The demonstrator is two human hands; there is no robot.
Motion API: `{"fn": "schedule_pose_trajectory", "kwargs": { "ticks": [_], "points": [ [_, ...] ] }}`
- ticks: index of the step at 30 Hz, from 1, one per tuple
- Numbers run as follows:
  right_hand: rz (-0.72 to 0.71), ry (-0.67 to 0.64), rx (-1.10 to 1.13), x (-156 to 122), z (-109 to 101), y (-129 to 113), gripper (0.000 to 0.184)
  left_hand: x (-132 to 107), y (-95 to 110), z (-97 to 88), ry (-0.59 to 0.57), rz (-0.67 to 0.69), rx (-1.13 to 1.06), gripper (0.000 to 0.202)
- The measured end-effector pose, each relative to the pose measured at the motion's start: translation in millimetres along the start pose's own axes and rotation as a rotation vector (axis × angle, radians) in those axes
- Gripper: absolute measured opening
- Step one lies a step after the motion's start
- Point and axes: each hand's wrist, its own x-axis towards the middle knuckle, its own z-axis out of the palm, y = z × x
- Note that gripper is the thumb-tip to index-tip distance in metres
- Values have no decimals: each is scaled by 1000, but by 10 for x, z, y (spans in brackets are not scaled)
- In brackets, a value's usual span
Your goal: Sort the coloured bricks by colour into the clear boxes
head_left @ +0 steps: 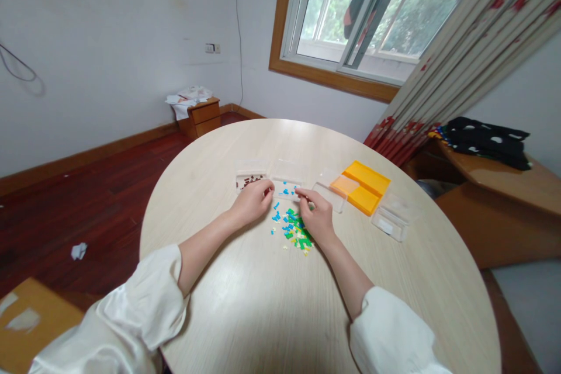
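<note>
A small heap of tiny blue, green, yellow and white pieces (294,230) lies on the round pale wooden table (272,304). My left hand (253,200) rests beside the heap with its fingers curled, fingertips by a clear box of brown pieces (248,181). My right hand (316,215) sits over the heap's right side, fingers pinched together near a clear box holding blue pieces (287,186). What either hand pinches is too small to make out.
An orange tray (366,186) and more clear boxes (390,217) lie to the right. Beyond the table are a low wooden cabinet (200,117), a window with a curtain (460,58), and a desk with dark cloth (486,141).
</note>
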Motion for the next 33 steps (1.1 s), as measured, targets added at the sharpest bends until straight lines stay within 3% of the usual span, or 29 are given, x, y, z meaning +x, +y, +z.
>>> {"fn": "schedule_pose_trajectory", "kwargs": {
  "ticks": [4, 9, 16, 24, 33],
  "points": [
    [-264, -195, -82, -7, 34, -108, 20, 20, -47, 22, 112, 28, -30, 12],
    [-351, -391, -190, -34, 78, -194, 20, 48, -113, 75, 159, 34, -19, 12],
    [-356, -445, -290, -72, 102, -170, 19, 71, -152, 157, 128, 26, 5, 12],
    [-311, -499, -252, -69, 123, -167, 18, 63, -187, 183, 59, -3, -1, 15],
    [-236, -458, -82, -51, 99, -16, 27, 22, -47, 18, 13, 81, -52, 12]
  ]
}}
